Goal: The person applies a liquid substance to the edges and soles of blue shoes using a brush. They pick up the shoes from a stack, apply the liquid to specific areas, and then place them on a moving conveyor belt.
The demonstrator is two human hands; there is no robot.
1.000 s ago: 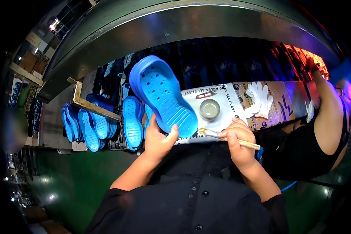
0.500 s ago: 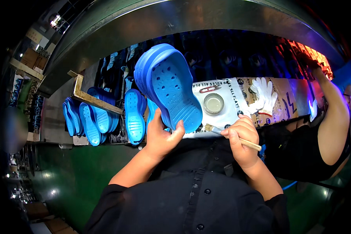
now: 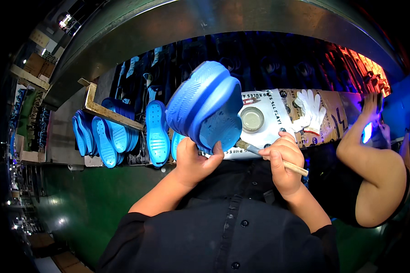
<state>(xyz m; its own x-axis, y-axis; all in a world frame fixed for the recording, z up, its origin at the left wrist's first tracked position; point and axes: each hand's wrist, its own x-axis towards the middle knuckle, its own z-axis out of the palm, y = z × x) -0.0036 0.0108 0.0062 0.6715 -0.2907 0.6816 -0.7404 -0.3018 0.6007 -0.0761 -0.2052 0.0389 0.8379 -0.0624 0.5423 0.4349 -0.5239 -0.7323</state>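
My left hand (image 3: 192,161) is closed on the near end of a thick blue shoe sole (image 3: 202,104), thumb on its inner side. The sole is raised and tilted, its ridged outer wall showing and its inside turned to the right. My right hand (image 3: 284,157) grips a brush (image 3: 296,169) by its wooden handle. The bristles point left, close to the sole's near end; whether they touch it I cannot tell. Just beyond the brush, a round bowl (image 3: 253,119) of greyish liquid stands on a white printed sheet (image 3: 274,111).
Several lighter blue soles (image 3: 157,134) lie to the left, beside a wooden bar (image 3: 111,116). White gloves (image 3: 310,111) rest on cardboard (image 3: 331,113) to the right. A metal beam (image 3: 205,25) spans the far side. At the right, a co-worker's arm (image 3: 373,150) reaches toward an orange-lit area.
The sole has turned in my left hand, so more of its outer wall shows and less of its inside. The co-worker's arm has shifted at the right. My right hand barely moved.
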